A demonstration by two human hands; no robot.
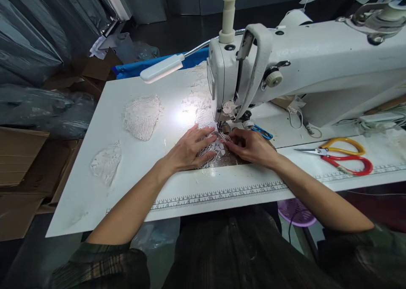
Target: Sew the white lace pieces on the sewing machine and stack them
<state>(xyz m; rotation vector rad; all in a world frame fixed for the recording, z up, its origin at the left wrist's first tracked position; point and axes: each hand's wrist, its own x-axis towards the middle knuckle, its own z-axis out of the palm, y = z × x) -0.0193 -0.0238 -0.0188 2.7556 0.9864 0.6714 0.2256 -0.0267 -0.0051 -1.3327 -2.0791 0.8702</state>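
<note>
My left hand [189,148] lies flat with fingers spread on a piece of white lace [212,150], pressing it to the table just in front of the needle area [222,126] of a white sewing machine [304,65]. My right hand [250,145] rests on the right side of the same lace, fingertips pinching its edge close to the presser foot. The lace runs on behind the needle toward the back of the table.
Two loose lace pieces [141,116] [106,163] lie on the white table [95,196] at left. Red-and-yellow scissors [341,156] lie at right, blue snips [262,132] by the machine base. A lamp [162,67] lights the work. Cardboard boxes [19,162] stand left.
</note>
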